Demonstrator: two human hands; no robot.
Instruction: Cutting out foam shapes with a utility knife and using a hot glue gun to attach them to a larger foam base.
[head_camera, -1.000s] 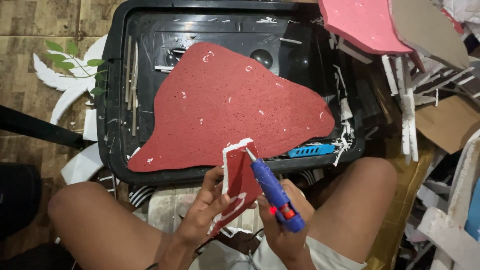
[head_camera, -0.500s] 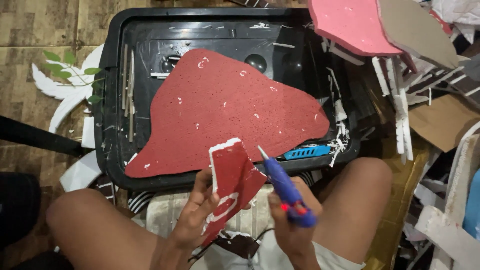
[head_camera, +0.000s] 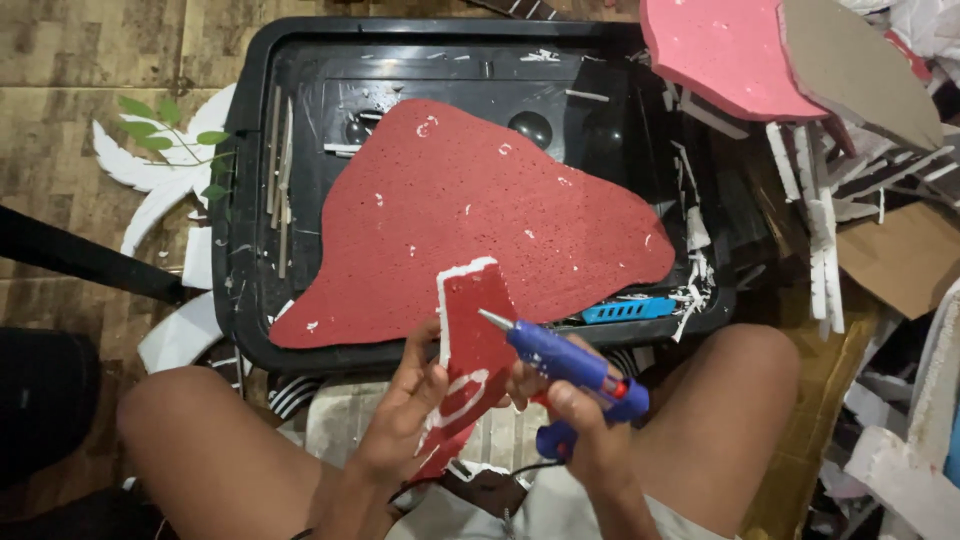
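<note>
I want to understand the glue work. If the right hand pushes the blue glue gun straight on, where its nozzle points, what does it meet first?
Most likely the small red foam piece in the left hand: the blue glue gun in the right hand has its nozzle over that face, though contact is unclear.

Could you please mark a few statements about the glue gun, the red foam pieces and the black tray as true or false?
1. The right hand holds a blue glue gun. True.
2. The left hand holds a small red foam piece. True.
3. The large red foam sheet lies on the floor beside the black tray. False: it lies on the tray.
4. The glue gun's nozzle points away from the small piece. False: it points at it.
</note>
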